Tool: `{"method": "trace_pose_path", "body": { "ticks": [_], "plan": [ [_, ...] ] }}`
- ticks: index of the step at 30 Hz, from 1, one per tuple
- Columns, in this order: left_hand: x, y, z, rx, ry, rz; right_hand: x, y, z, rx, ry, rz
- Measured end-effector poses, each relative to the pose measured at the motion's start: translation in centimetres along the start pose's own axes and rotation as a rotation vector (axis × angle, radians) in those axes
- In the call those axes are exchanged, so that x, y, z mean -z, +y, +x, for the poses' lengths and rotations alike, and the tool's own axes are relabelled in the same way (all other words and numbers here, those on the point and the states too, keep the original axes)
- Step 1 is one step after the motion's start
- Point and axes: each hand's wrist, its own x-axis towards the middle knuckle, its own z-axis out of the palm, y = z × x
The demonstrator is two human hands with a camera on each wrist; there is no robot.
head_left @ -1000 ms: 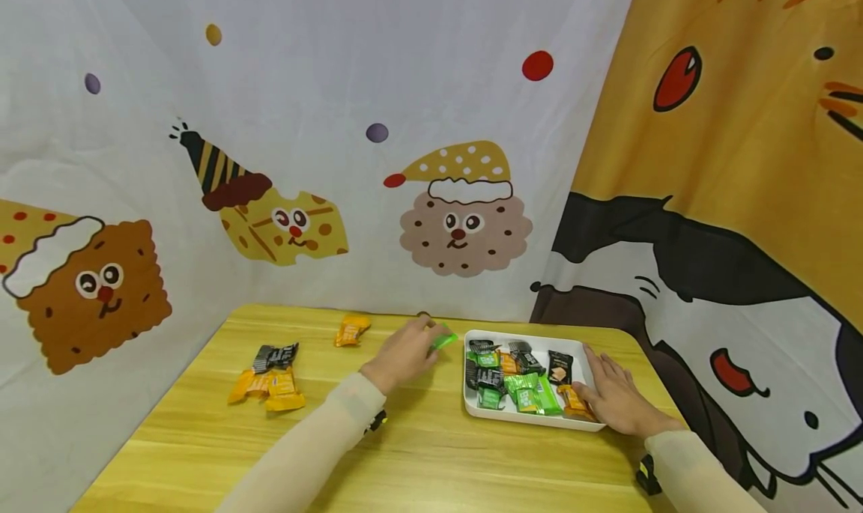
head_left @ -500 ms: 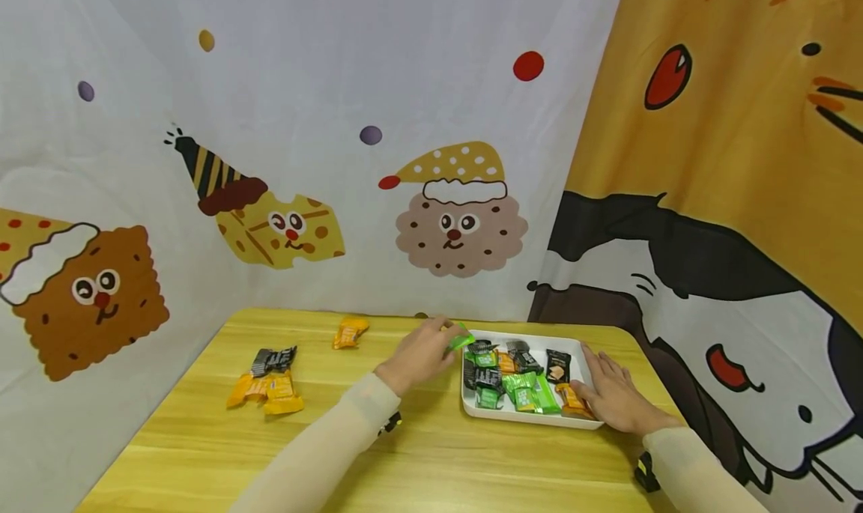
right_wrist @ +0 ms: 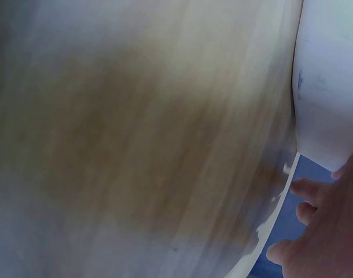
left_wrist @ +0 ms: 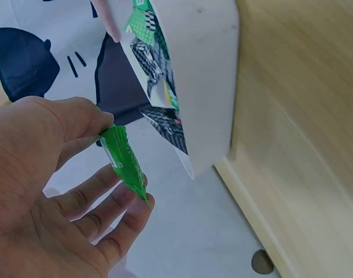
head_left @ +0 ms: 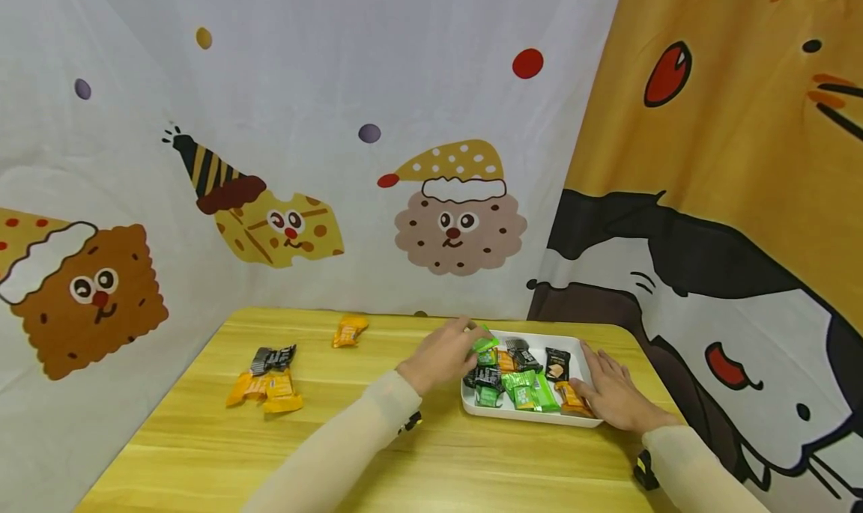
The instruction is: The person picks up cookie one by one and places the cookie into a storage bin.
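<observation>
Your left grip [head_left: 441, 356] pinches a green packet [left_wrist: 124, 159], probably light, slippery: hold its ends; right grip [head_left: 619, 395] lies spread against the tray [head_left: 526, 418].

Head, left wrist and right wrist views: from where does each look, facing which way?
Head: worn on the head, facing forward and down at tray and table; left hand, right hand and sleeves show.
Left wrist: worn there, facing the green packet; left hand shows.
Right wrist: worn there, facing mostly the table; right hand partly shows.
Head and left wrist share the tray.
</observation>
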Motion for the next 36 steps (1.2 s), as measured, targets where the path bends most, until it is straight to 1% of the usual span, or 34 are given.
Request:
{"method": "trace_pose_path", "body": {
  "ticks": [6,12,19,24,28,36],
  "plan": [
    [-0.4,0.9,1.0,-0.036,0.002,0.033,0.1,-0.2,0.0,-0.004,0.0,0.002],
    [-1.0,1.8,1.9,-0.062,-0.009,0.059,0.1,-0.1,0.0,-0.005,0.007,-0.002],
    [-1.5,3.0,3.1,-0.07,-0.05,0.056,0.1,-0.1,0.0,-0.005,0.004,-0.004],
    [-1.5,4.1,3.7,-0.074,-0.059,0.053,0.0,0.0,0.0,-0.005,0.005,-0.002],
    [-1.5,4.9,4.1,-0.069,-0.067,0.069,0.0,0.1,0.1,0.001,0.009,0.005],
    [-2.0,6.3,4.9,-0.088,-0.083,0.111,0.1,0.1,0.0,0.007,0.009,0.011]
  ]
}}
